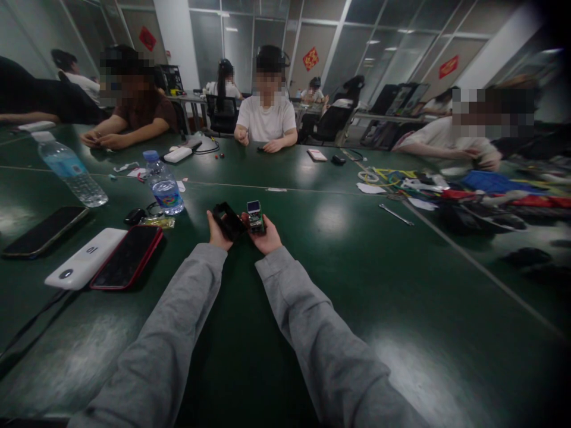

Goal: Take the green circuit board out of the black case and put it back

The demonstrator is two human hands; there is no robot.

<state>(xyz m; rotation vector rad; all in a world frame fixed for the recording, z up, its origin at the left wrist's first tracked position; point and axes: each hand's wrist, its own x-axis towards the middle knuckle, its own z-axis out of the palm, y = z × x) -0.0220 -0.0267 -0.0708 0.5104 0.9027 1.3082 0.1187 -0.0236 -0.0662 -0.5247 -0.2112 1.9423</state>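
Observation:
My left hand (pixel 218 233) is wrapped round a black open casing (pixel 229 221), whose hollow side faces up. Just to its right, my right hand (pixel 269 236) holds a small circuit board module (pixel 256 219) with a little screen at its top end and green board edges below. The two hands are side by side over the green table (pixel 339 261), very close together. Some fingers of each hand are hidden behind what it holds.
Left: two bottles (pixel 166 189) (pixel 74 172), a white power bank (pixel 84 258), a red-edged phone (pixel 127 257) and a dark phone (pixel 46 230). Right: a wrench (pixel 396 214) and piled cables (pixel 401 181). Several people sit across the table.

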